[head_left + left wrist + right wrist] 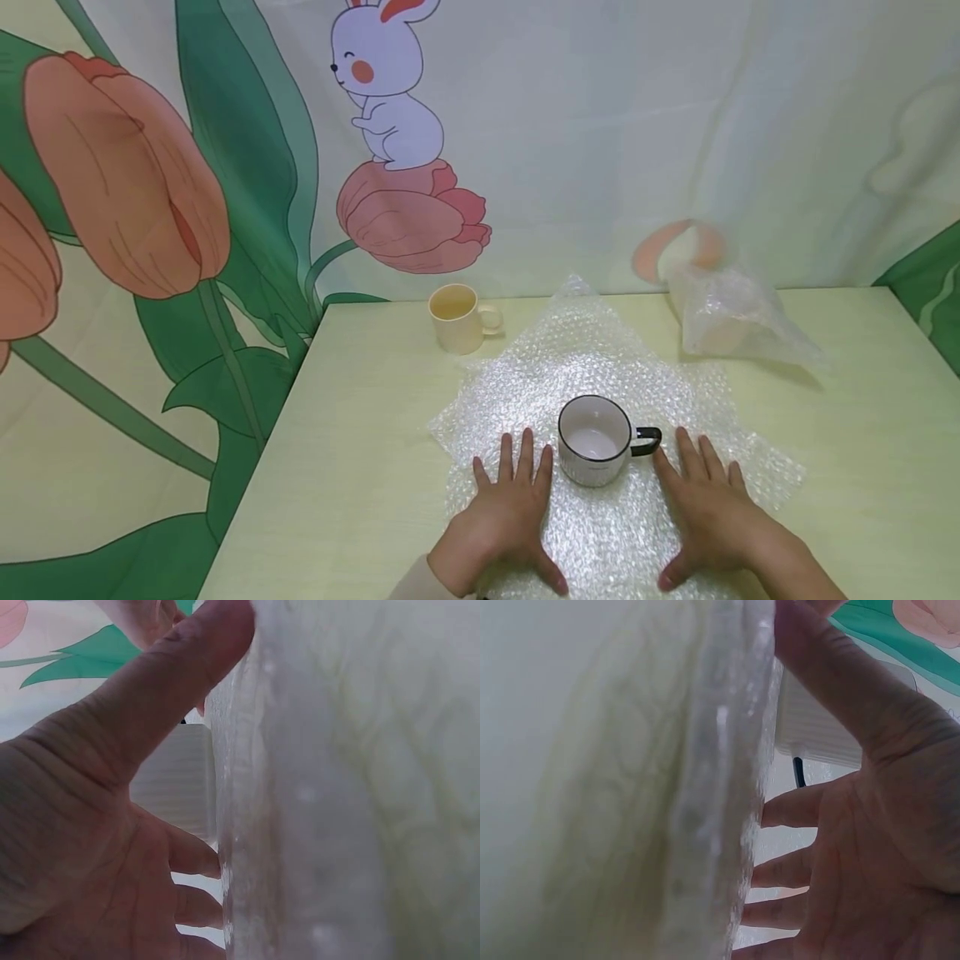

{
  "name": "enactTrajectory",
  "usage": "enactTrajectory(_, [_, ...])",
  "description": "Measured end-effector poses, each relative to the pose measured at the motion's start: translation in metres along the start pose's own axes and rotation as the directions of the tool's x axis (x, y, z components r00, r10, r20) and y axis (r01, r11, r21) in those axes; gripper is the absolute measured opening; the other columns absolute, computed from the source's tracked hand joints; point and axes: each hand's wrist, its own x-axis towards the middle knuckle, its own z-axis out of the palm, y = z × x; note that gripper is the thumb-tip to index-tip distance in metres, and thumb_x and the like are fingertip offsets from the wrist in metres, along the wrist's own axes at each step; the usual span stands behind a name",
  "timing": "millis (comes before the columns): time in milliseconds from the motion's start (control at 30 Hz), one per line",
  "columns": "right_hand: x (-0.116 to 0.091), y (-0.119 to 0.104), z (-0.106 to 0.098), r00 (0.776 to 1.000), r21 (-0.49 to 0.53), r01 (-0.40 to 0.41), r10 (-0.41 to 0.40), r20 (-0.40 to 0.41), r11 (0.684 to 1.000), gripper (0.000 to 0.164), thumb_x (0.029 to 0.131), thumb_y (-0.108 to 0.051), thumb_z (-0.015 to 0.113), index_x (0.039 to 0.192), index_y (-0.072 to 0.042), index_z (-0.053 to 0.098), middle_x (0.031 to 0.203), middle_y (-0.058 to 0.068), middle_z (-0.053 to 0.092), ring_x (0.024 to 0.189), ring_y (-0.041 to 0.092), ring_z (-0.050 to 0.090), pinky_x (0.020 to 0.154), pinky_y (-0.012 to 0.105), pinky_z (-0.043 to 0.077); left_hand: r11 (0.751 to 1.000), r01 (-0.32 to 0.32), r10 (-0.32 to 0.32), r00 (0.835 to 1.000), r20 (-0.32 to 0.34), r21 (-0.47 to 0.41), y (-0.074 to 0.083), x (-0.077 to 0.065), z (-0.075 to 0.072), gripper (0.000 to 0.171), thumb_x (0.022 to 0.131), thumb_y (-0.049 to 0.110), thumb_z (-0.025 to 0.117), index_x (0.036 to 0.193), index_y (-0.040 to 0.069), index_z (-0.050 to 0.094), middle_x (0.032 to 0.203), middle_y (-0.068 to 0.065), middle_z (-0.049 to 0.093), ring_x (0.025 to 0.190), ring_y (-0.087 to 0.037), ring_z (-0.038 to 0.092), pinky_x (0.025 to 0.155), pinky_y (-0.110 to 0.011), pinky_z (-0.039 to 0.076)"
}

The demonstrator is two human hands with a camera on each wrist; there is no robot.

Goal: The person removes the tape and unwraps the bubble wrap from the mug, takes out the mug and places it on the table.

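A pale fabric backdrop (585, 125) fills the far side and the left, printed with large orange tulips (127, 175), green leaves (240, 108) and a white rabbit (401, 92). In front of it stands a light yellow-green table (345, 433). A sheet of clear bubble wrap (585, 358) is spread over the table's middle, one corner pointing to the far edge. On the far right of the table sits a crumpled bundle of translucent plastic (742, 312); its contents are hard to make out.

The left hand (506, 512), a pale sleeve (422, 582) at its wrist, and the right hand (708, 517) rest on the near part of the sheet, fingers spread and thumbs turned inward. Neither grips anything.

Between them, upright on the bubble wrap, is a white ribbed mug (592, 467) with a dark rim, its dark handle (647, 442) to the right. The left fingers lie just beside the mug; the right index fingertip is at the handle, whether touching I cannot tell. A cream mug (457, 333) stands upright at the far left of the sheet, handle to the right.
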Motion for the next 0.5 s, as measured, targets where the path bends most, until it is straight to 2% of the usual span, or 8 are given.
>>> enactTrajectory(300, [-0.0017, 0.0, 0.0003, 1.0, 0.003, -0.004, 0.004, 0.009, 1.0, 0.162, 0.032, -0.071, 0.092, 0.161, 0.002, 0.026, 0.166, 0.039, -0.003, 0.149, 0.067, 0.0, 0.108, 0.086, 0.003, 1.0, -0.004, 0.004, 1.0, -0.004, -0.028, 0.0004, -0.0019, 0.0011, 0.164, 0.042, 0.077, 0.091, 0.167, 0.011, 0.008, 0.173, -0.024, -0.004, 0.158, -0.052, 0.0, 0.115, -0.082, 0.02])
enactTrajectory(500, [-0.0026, -0.0005, -0.0003, 1.0, -0.018, 0.002, -0.002, 0.012, 1.0, 0.161, 0.033, -0.071, 0.092, 0.161, 0.001, 0.026, 0.166, 0.04, -0.001, 0.149, 0.067, 0.002, 0.108, 0.087, 0.005, 1.0, 0.0, -0.001, 1.0, -0.003, -0.014, 0.0007, -0.0038, 0.0021, 0.165, 0.041, 0.078, 0.09, 0.168, 0.013, 0.007, 0.173, -0.023, -0.005, 0.159, -0.051, 0.0, 0.115, -0.081, 0.021])
